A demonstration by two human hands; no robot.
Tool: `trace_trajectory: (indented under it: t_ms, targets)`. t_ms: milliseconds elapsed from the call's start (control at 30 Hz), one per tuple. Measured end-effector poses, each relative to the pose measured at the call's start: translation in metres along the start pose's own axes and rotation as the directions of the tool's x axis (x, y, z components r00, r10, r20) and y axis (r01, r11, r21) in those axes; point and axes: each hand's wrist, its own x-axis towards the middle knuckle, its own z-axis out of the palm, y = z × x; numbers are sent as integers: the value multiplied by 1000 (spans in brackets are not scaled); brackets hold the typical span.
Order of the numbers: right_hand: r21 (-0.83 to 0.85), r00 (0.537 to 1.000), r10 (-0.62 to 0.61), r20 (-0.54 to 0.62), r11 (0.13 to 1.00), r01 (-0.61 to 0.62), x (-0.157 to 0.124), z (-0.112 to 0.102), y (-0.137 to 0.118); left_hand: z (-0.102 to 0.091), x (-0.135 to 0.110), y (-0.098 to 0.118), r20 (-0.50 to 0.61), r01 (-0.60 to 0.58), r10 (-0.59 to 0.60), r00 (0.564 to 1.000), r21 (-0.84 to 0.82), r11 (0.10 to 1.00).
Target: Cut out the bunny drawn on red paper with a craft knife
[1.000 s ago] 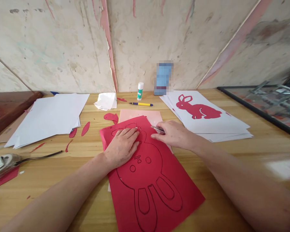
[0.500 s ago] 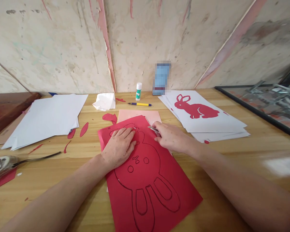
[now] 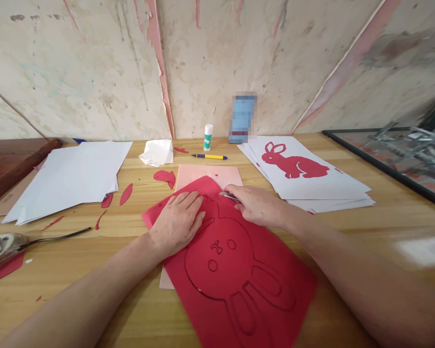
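Note:
A red sheet of paper with a rabbit outline drawn in black lies at an angle in front of me, the rabbit's ears pointing toward me. My left hand rests flat on its upper left part, fingers stretched out. At its upper right edge, my right hand is closed around a craft knife, whose blade tip points left over the paper. The knife's handle is mostly hidden in my fingers. Under the red sheet lies a pale pink board, its far edge showing.
White sheets are stacked at left, near red scraps and a tape measure. Behind are crumpled paper, a glue stick and a pen. A red rabbit cutout lies on white paper at right.
The red sheet has turned counter-clockwise, its near end swinging right under my left hand. More of the pink board shows at the left. My right hand has shifted slightly left with the craft knife.

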Motion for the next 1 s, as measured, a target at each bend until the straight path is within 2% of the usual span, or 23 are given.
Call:
trace_trajectory:
  t_ms: [133, 300, 600, 800, 1000]
  targets:
    - [-49, 999, -43, 6, 998, 43, 0, -7, -5, -1, 1, -2, -15, -11, 11, 1000, -33, 999]
    - [-146, 990, -118, -79, 984, 106, 4, -8, -9, 1, 1, -2, -4, -34, 34, 999, -57, 998]
    - [-344, 956, -255, -148, 919, 192, 15, 0, -16, -2, -2, 2, -53, -175, 172, 984, -54, 983]
    - [-326, 914, -331, -232, 913, 248, 19, 12, -19, 3, -5, 4, 25, -257, 259, 966, -55, 965]
    - [-277, 892, -272, -362, 945, 176, 11, 11, -22, 6, -9, 3, 18, -312, 312, 950, 39, 949]
